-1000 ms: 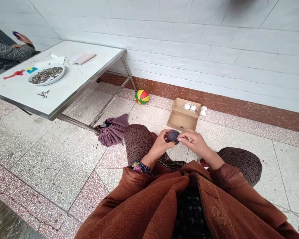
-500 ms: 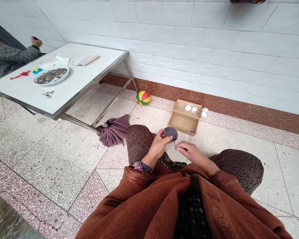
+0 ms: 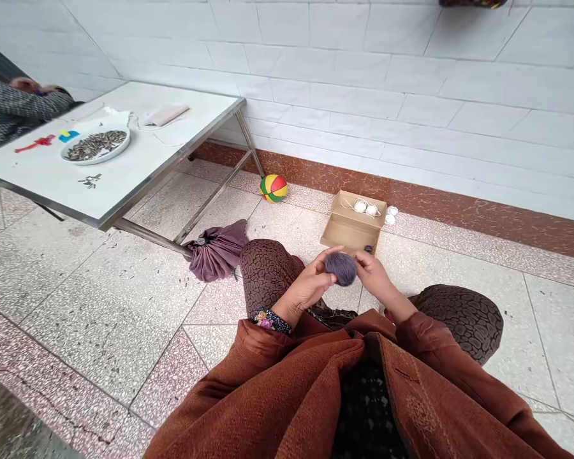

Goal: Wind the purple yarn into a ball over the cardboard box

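Note:
A ball of purple-grey yarn point(image 3: 341, 269) sits in the fingers of my left hand point(image 3: 310, 285), thumb below and fingertips over the top. At the ball's right side, my right hand point(image 3: 375, 279) has its thumb and fingers pinched together on the yarn strand, which is mostly hidden there. Just beyond my hands lies an open cardboard box point(image 3: 345, 233) on the floor. Two white balls of string point(image 3: 366, 207) rest against its raised lid. A small dark bit of yarn point(image 3: 368, 249) shows at the box's near right corner.
White round pieces point(image 3: 391, 214) lie right of the box. A colourful ball point(image 3: 273, 189) and a purple drawstring bag point(image 3: 217, 250) are by a metal-legged table point(image 3: 172, 153). On it stands a plate of seed shells point(image 3: 98, 145). Another person's checked sleeve point(image 3: 19, 105) is far left.
My right hand has moved up and round to the far right side of the yarn ball. The ball has shifted slightly right and down. The other person's hand has drawn back left.

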`<state>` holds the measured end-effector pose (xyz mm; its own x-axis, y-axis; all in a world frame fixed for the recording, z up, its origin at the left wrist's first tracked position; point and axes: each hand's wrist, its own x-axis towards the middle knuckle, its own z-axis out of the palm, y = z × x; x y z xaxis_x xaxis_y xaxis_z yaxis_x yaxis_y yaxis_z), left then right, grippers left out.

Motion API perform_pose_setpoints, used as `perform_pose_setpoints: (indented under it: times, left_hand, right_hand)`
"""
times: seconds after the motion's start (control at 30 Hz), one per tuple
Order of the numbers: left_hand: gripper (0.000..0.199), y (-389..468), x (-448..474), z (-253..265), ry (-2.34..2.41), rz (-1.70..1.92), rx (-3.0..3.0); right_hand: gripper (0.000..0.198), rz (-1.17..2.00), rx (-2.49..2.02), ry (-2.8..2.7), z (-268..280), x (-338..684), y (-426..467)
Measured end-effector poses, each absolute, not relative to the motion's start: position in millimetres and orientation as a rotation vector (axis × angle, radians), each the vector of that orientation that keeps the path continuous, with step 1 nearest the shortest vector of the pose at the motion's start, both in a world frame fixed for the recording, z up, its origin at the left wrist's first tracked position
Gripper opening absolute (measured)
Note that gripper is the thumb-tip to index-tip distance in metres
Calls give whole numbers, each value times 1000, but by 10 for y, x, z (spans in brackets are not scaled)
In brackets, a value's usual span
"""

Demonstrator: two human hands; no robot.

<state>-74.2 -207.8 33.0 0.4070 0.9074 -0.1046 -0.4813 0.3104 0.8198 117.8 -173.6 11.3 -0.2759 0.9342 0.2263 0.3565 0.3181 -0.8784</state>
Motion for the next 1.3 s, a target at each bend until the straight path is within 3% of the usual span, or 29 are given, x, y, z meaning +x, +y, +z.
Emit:
perform_pose_setpoints:
  times: [0.23, 0.37, 0.5, 0.77, 1.03, 1.3]
  left_hand:
    - [58, -1963, -796, 186, 1069, 1133, 951]
    - [75, -2003, -805, 176, 1033, 939, 1101]
    - [90, -2054, -767, 244, 713, 913, 928]
    - [51, -1981, -730, 139, 914, 1160, 655]
    - [48, -1999, -710, 118, 925, 1135, 821]
    - [58, -1994, -787, 134, 807, 1053, 823]
  right_hand:
    - [26, 998, -900, -2076, 277, 1113, -2008]
    - [25, 910, -993, -1937, 512, 1158, -1774]
    - [28, 907, -1165, -1788, 337, 1168, -1610]
    - [24, 897, -1110, -2110, -80, 1119, -1939]
    - [22, 851, -1012, -2257, 27, 1127, -1949]
    - [23, 834, -1005, -2180, 99, 1184, -1990]
